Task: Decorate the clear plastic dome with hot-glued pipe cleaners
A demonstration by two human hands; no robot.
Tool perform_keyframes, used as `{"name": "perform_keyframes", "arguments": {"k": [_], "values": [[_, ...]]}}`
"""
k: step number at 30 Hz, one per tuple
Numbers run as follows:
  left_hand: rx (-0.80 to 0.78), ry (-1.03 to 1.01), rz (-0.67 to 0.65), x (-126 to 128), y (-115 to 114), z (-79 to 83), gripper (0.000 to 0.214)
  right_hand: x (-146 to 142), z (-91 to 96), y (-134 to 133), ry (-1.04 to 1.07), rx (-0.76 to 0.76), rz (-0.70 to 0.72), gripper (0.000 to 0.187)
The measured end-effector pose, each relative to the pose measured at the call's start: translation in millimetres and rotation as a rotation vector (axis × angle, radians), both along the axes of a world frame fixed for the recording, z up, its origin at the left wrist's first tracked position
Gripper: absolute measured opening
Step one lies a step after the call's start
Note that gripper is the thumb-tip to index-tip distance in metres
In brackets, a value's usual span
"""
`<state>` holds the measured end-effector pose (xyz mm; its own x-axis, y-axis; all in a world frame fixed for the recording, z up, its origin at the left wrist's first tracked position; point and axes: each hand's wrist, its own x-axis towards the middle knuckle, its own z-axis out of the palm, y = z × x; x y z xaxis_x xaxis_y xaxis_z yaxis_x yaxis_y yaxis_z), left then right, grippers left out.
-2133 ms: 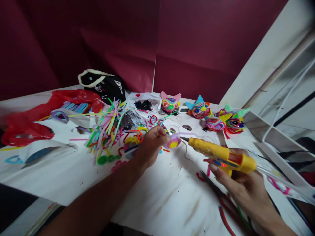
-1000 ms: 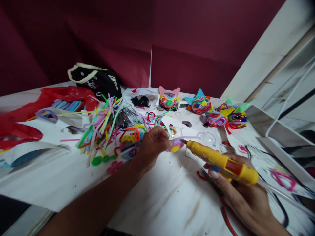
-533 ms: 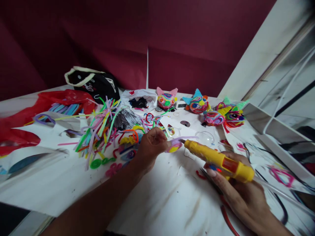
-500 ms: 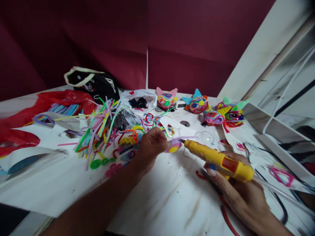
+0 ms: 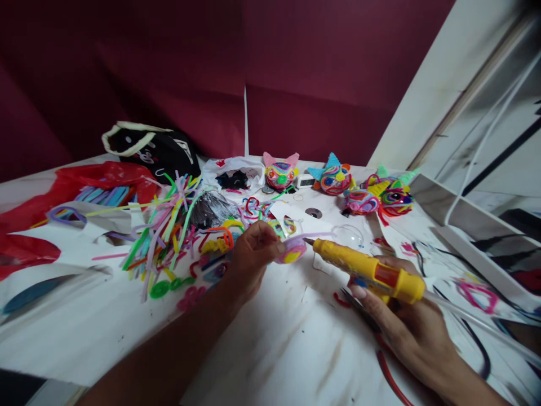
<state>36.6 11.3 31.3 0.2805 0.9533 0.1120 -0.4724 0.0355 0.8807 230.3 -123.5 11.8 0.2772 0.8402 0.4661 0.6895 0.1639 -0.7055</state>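
My left hand [image 5: 249, 256] is closed, pinching a small coiled pipe-cleaner disc [image 5: 291, 252], pink outside with a yellow centre and a lilac strand trailing right. A yellow glue gun [image 5: 367, 269] is gripped in my right hand [image 5: 408, 327], its metal nozzle touching the disc's right edge. Both hover just above the white table [image 5: 291, 349]. A clear plastic dome [image 5: 349, 235] lies just behind the gun's tip.
A heap of coloured pipe cleaners [image 5: 169, 225] lies left of my left hand. Several finished pipe-cleaner heads [image 5: 333, 177] line the back. A black bag [image 5: 147, 149] and red plastic bag [image 5: 63, 186] sit far left. Red-handled scissors [image 5: 380, 349] lie under my right hand.
Both hands have kept their grips with the nozzle at the disc. The view has shifted, sliding everything slightly left in the picture.
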Motion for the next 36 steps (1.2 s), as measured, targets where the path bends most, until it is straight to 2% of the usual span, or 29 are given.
{"name": "perform_keyframes", "arguments": {"k": [13, 28, 36], "values": [[-0.023, -0.026, -0.027, -2.4, 1.3, -0.9, 0.025, -1.5, 2.4, 1.9, 0.003, 0.039, 0.033, 0.019], [0.002, 0.006, -0.028, 1.1, 0.3, 0.3, 0.026, 2.8, -2.1, -2.5, 0.050, -0.034, 0.086, 0.022], [0.032, 0.039, -0.027, 0.5, -0.1, -1.6, 0.025, 0.5, 1.0, -3.6, -0.037, -0.019, 0.109, 0.017]]}}
